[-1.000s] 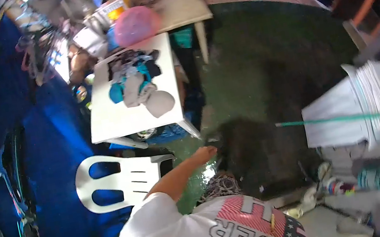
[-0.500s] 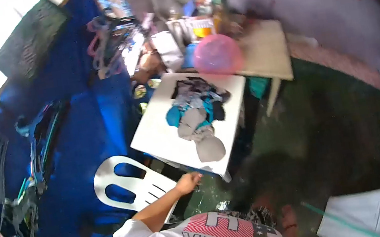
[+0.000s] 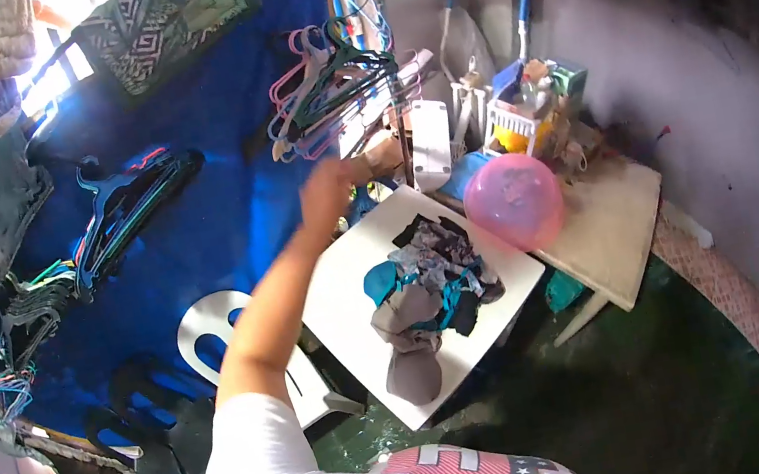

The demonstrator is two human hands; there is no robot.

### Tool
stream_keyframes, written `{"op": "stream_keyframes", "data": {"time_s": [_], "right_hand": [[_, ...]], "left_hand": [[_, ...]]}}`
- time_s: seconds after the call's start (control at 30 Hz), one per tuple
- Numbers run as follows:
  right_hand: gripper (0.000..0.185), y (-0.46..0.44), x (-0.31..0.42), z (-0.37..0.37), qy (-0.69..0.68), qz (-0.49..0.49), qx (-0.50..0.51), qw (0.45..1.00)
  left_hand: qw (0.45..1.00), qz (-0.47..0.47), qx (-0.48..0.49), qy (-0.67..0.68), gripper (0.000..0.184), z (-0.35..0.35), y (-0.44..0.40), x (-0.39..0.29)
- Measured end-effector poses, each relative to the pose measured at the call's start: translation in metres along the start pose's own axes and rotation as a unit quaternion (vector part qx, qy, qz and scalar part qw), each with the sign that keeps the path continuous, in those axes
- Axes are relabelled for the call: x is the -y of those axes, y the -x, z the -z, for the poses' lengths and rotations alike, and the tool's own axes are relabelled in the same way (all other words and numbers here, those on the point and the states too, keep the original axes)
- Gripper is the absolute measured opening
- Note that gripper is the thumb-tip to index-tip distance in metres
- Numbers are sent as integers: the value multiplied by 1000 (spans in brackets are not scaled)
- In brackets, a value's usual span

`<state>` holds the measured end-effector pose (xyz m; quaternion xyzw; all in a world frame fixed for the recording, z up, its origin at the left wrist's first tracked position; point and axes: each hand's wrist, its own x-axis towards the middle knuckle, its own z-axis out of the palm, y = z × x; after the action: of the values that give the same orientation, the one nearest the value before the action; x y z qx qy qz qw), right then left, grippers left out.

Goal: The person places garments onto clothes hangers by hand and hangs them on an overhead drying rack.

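Note:
My left arm stretches forward past the left side of a white table (image 3: 356, 332). My left hand (image 3: 329, 193) is raised near the table's far left corner, just below a bunch of clothes hangers (image 3: 337, 82) on a rod. Motion smears its fingers, so I cannot tell whether they are open or closed. On the table lies a pile of clothes (image 3: 433, 278) in grey, black and teal, with a rounded grey bra cup (image 3: 414, 376) at the near end. My right hand is out of view.
A pink plastic basin (image 3: 516, 203) stands on a beige table (image 3: 614, 216) beside a white basket (image 3: 514, 124). A white plastic chair (image 3: 310, 391) is left of the white table. More hangers (image 3: 127, 215) hang before the blue sheet (image 3: 198, 299).
My left hand has risen from the white table's near edge and reached forward toward the hangers. The view has shifted, showing more of the left side and the clothes hanging above.

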<state>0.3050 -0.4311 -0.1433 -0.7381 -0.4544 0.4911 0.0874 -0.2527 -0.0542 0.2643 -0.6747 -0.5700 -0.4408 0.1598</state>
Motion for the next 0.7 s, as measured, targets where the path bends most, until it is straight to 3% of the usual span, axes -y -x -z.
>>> {"op": "stream_keyframes", "data": {"time_s": [0.03, 0.07, 0.1, 0.2, 0.3, 0.4, 0.43, 0.5, 0.53, 0.63, 0.7], "right_hand": [[24, -9, 2, 9, -24, -7, -3, 1000], [23, -17, 4, 18, -47, -12, -5, 999], [22, -25, 8, 26, -70, -17, -8, 997], [20, -46, 18, 44, -147, -21, -24, 989], [18, -63, 24, 40, -185, 18, -59, 981], [27, -71, 12, 27, -162, 79, 25, 983], [28, -62, 19, 26, -78, 80, 7, 994], [30, -42, 48, 13, 92, 77, -17, 993], [33, -30, 66, 8, 82, 87, 13, 993], [38, -18, 134, -3, 95, 125, 78, 984], [39, -13, 175, -12, 105, 153, 79, 980]], "left_hand": [[996, 5, 21, -82, 16, 15, -42, -6], [995, -9, -38, -89, 17, 16, -74, 8], [976, -67, -58, -198, 18, 3, -106, 41], [952, 0, -66, -300, 19, 1, -145, 43], [926, 5, 12, -379, 20, -6, -152, 42], [925, 16, 16, -378, 16, -17, -167, 52], [949, 37, -2, -313, 17, -15, -172, 49], [969, -10, 11, -247, 17, -11, -184, 52], [976, -32, 19, -216, 18, -11, -186, 59], [963, -156, -94, -199, 18, -23, -189, 79], [970, -62, 50, -228, 20, -23, -199, 87]]}}
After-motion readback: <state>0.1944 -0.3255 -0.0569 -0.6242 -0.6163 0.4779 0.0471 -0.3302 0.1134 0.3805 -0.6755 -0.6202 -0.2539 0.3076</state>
